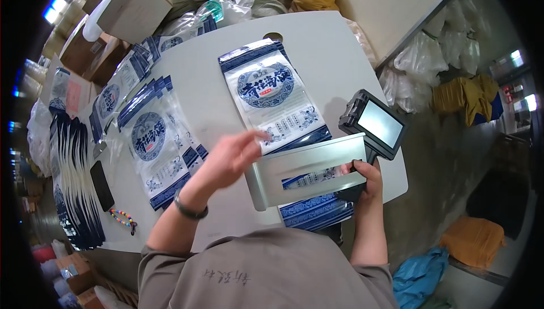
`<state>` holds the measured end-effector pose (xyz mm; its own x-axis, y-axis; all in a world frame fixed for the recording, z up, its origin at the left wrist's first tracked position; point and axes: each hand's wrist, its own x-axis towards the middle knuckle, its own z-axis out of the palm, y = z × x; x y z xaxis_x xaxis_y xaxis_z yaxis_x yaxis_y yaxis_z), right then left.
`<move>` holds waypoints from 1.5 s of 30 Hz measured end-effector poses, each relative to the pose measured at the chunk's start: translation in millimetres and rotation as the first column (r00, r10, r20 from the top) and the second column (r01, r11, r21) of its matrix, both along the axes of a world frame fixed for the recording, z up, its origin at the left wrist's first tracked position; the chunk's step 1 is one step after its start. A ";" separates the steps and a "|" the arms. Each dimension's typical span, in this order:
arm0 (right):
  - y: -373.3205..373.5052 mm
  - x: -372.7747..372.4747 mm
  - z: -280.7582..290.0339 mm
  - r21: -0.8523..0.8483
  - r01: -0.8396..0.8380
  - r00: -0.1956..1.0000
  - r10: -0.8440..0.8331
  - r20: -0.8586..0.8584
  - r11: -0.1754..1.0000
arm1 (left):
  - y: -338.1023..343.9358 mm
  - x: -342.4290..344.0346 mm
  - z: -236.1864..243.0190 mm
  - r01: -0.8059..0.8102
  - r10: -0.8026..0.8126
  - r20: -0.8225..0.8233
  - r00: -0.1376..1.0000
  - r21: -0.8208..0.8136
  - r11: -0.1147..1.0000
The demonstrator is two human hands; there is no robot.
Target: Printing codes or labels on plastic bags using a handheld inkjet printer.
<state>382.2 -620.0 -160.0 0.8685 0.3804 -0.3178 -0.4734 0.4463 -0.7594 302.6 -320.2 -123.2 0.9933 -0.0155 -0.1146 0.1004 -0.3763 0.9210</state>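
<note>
My right hand (367, 180) grips the black handle of a handheld device with a lit screen (381, 121) and a pale metal plate (306, 156) with a slot. The plate lies over blue-and-white printed plastic bags, which show through the slot and below it. My left hand (241, 156), fingers apart, is at the plate's left end, its fingertips over the lower part of the upper stack of bags (266, 85); whether they touch it I cannot tell. More printed bags (148, 139) lie overlapping on the white table (198, 71) to my left.
A black phone (102, 185), a bead strap (122, 221) and a fanned pile of bags (76, 190) lie on the left. Boxes (133, 14) and bundles (209, 3) stand behind. Hanging plastic bags (419, 60), an orange bundle (473, 241) and blue plastic (419, 278) are to the right.
</note>
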 end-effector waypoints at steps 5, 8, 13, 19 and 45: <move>-14.4 1.3 -22.9 0.044 -0.034 0.998 0.037 -0.060 0.998 | -17.7 -24.9 2.9 0.027 -0.029 -0.170 0.985 -0.012 1.000; 6.5 0.7 -2.9 0.069 0.186 0.968 -0.171 -0.184 0.980 | 4.8 -13.9 -32.3 -0.226 0.215 -0.071 0.974 -0.281 0.933; -15.1 14.7 -28.3 0.363 -0.091 0.996 0.093 0.012 0.927 | 34.1 24.3 -30.8 -0.382 0.353 -0.148 0.924 -0.387 0.839; -12.9 13.7 -21.6 0.356 -0.138 0.989 0.149 -0.003 0.924 | 53.5 49.5 -49.8 -0.338 0.337 -0.014 0.941 -0.044 0.940; 73.3 5.8 74.0 -0.487 -0.142 0.904 0.313 0.290 0.862 | 57.1 51.2 -52.4 -0.315 0.310 0.058 0.949 0.146 0.938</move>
<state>388.0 -546.7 -86.0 0.8592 0.4727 -0.1958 -0.1864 -0.0672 -0.9802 353.8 -263.1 -175.6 0.9486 0.3112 -0.0576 0.2051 -0.4659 0.8608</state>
